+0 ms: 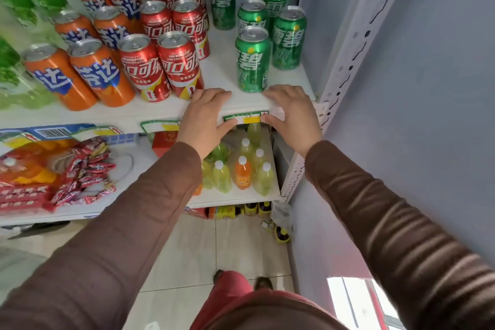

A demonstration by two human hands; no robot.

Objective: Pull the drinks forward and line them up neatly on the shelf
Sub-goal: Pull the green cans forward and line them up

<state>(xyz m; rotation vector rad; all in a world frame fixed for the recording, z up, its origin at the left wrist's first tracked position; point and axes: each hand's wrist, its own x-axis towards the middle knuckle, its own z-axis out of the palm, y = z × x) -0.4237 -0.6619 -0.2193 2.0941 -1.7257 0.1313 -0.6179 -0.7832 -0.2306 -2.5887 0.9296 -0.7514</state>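
On the shelf edge (150,112) both hands lay flat, gripping nothing. Between left hand (205,118) and right hand (290,112), just behind, stood the front green can (252,61).

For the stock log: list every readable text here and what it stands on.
"FIFA WORLD CUP": front red cans.
"可口可乐": the same red cans.
"芬达", partly cut off: orange cans.
"碧", from "雪碧": green cans.
Shelf-edge price tags, barcode label, snack packets: too small or blurred.

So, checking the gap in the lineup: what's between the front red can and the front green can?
Head view: bare white shelf between front red can and front green can.
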